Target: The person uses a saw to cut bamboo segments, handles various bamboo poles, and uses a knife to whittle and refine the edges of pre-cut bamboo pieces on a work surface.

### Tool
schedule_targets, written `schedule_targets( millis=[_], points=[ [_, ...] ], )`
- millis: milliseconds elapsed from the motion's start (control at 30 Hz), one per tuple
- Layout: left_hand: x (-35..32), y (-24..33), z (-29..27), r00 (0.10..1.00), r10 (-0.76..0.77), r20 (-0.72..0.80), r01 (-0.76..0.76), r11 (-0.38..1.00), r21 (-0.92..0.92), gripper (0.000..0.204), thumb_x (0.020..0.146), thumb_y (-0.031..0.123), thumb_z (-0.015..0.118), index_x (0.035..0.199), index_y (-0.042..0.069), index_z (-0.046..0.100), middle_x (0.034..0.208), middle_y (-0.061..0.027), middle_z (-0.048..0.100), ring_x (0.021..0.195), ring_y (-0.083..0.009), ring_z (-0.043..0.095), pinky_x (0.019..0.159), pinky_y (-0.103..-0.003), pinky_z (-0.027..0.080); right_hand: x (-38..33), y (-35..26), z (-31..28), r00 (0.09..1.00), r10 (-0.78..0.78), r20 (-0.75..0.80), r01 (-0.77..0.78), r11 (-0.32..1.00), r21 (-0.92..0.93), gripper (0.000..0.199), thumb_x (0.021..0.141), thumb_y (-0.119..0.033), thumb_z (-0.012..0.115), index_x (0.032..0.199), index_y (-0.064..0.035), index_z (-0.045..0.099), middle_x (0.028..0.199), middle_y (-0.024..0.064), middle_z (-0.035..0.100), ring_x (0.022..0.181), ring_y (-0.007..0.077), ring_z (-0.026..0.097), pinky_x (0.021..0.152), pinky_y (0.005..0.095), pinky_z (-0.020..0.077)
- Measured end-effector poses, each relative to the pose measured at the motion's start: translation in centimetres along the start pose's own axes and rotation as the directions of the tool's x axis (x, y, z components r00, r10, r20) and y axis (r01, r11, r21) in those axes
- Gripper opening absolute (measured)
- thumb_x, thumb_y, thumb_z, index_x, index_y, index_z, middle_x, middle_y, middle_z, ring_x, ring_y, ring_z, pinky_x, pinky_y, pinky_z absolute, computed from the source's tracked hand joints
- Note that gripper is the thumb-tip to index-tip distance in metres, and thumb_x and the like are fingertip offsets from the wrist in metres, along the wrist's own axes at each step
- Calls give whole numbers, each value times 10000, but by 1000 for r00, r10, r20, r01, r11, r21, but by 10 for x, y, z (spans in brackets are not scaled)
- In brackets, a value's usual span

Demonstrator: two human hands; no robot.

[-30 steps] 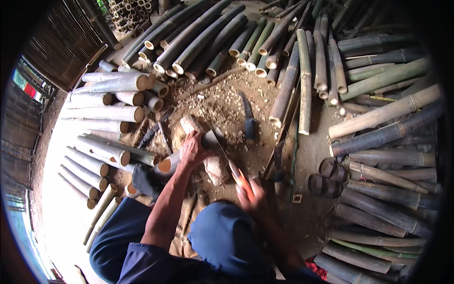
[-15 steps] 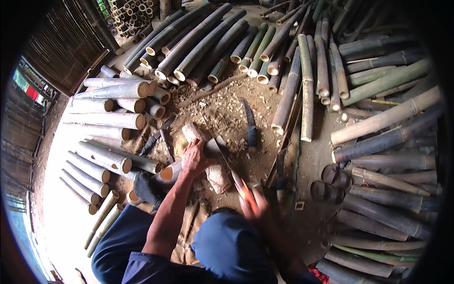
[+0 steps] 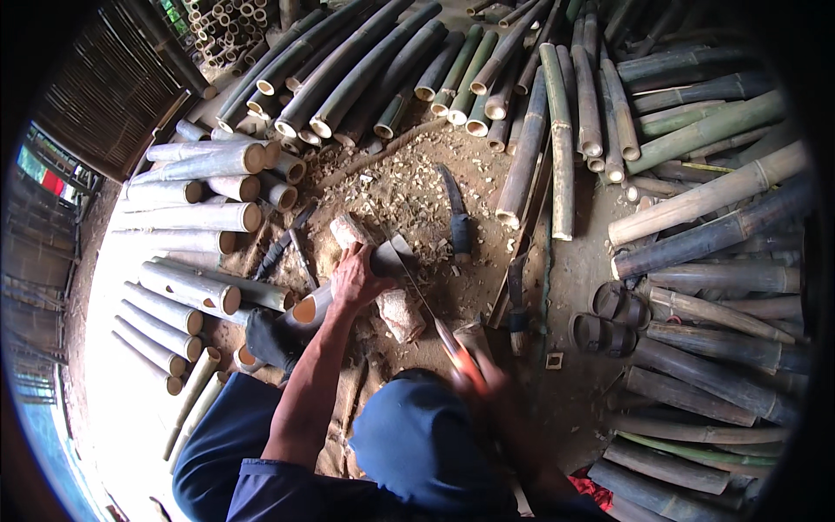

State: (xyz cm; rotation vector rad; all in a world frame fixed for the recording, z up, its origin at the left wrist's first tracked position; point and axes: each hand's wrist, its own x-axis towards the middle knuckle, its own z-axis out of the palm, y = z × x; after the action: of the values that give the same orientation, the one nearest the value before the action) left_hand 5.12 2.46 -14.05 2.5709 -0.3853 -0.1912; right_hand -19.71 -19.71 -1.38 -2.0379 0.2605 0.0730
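My left hand [image 3: 355, 277] grips a dark bamboo tube [image 3: 315, 304] near its far end, pressing it down across a rough, pale chopped log [image 3: 397, 315]. An opening is cut in the tube's wall, close to my left foot [image 3: 270, 339]. In my right hand [image 3: 489, 384], blurred by motion, is a handsaw [image 3: 467, 367] with an orange handle. Its thin blade runs up and left against the tube, just right of my left hand. Whether the cut goes deep, I cannot tell.
Beyond the log, a curved blade with a dark wrapped grip [image 3: 459, 222] lies among wood chips. Another knife [image 3: 517, 304] rests to the right, near dark bamboo rings [image 3: 613, 317]. Bamboo poles [image 3: 365, 78] are piled at the back and right; cut tubes [image 3: 204, 216] lie left.
My right hand and the saw have drawn back toward me and slightly right. The left hand keeps its hold on the tube, and the whole view has shifted a little.
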Motion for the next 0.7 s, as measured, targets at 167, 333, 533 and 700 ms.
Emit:
schedule_targets(
  millis=[167,333,533,700],
  points=[
    [6,18,2,998,48,-38,-46,998,42,851,609,401,962,1325,63,651,1238,-172,641,1202,-398,599,1035,-494,501,-3,49,-1,1000,-9,-24,10,999,41,404,1061,-425,585,1163,-42,661,830,196,693,782,346,736,664,430,526],
    [6,23,11,999,38,7,-38,999,28,837,612,423,944,1329,90,671,1261,-151,639,1236,-368,595,1037,-499,477,80,42,46,966,-192,-175,203,978,46,225,995,-226,698,1082,-33,625,843,253,664,789,492,671,615,505,502],
    [3,-1,6,999,34,-19,-33,999,28,824,618,453,940,1305,81,679,1284,-139,632,1249,-355,592,1024,-503,478,-1,58,19,982,-162,-99,166,986,32,260,1029,-295,692,1151,-68,657,805,131,636,739,304,655,675,403,507],
    [-2,0,5,1000,-3,-4,3,998,56,807,614,446,941,1283,78,678,1271,-156,626,1245,-362,588,1029,-511,480,-29,80,7,974,183,136,-208,957,204,373,1022,-310,686,1316,-82,664,1057,164,719,1003,244,719,860,399,549]
  ],
)
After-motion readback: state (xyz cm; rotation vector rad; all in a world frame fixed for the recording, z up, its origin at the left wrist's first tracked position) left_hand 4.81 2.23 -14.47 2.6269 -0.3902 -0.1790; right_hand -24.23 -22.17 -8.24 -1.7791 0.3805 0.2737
